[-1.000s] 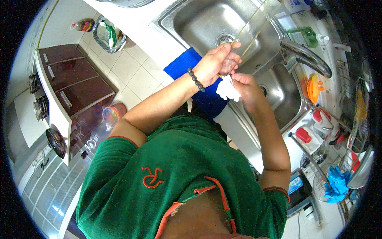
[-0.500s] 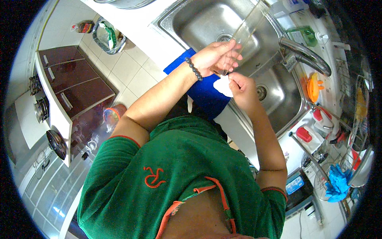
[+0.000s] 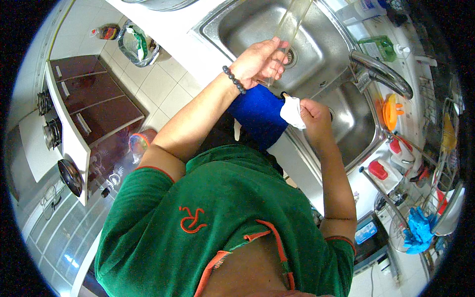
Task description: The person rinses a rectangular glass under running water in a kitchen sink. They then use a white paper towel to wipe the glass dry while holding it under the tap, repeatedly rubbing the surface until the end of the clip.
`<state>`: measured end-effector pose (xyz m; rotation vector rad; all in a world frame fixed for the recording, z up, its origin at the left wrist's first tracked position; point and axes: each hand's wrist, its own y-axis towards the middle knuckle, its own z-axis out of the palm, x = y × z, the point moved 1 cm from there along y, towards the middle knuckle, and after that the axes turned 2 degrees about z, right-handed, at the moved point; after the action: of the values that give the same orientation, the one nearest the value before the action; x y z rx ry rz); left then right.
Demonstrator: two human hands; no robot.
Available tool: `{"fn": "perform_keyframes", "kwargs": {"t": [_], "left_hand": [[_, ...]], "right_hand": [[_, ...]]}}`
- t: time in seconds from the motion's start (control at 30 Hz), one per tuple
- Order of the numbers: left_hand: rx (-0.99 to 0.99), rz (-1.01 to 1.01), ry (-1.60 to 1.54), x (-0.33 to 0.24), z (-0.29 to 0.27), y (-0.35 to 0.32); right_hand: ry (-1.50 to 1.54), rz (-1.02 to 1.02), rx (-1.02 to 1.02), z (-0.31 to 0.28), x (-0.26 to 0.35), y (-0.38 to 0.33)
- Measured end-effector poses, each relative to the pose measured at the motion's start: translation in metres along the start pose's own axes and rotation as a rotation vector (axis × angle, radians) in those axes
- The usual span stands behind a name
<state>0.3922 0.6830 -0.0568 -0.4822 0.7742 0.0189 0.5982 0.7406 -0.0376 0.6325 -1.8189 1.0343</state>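
At left, beside a stove, dark red drawers; farther off, on pale floor tiles, a bottle and a lined bin. Next rightward, a white counter. Over the sink's left end, the left hand, half curled around the near end of a long clear vessel, with the far end above the left basin. Just below, along the near edge, a blue cloth. Beside it, a white wad, pinched between thumb and curled fingers of the right hand, near the right basin. Beneath both hands, a shiny steel sink. At right, a curved tap, a green bottle and, nearer, a crumpled blue bundle.
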Motion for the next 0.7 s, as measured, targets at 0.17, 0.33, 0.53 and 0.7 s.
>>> {"fn": "perform_keyframes", "kwargs": {"t": [0.17,0.33,0.53,0.7], "left_hand": [[0.087,0.011,-0.071,0.008,0.006,-0.003],[0.090,0.008,0.013,0.009,0.011,-0.004],[0.116,-0.007,0.012,0.012,0.014,-0.006],[0.117,-0.017,0.011,0.017,0.017,-0.008]], "right_hand": [[0.162,0.043,0.102,0.010,-0.007,0.009],[0.216,0.090,0.186,0.014,-0.014,0.014],[0.333,0.250,0.237,0.019,0.010,0.014],[0.449,0.326,0.308,0.022,0.009,0.015]]}}
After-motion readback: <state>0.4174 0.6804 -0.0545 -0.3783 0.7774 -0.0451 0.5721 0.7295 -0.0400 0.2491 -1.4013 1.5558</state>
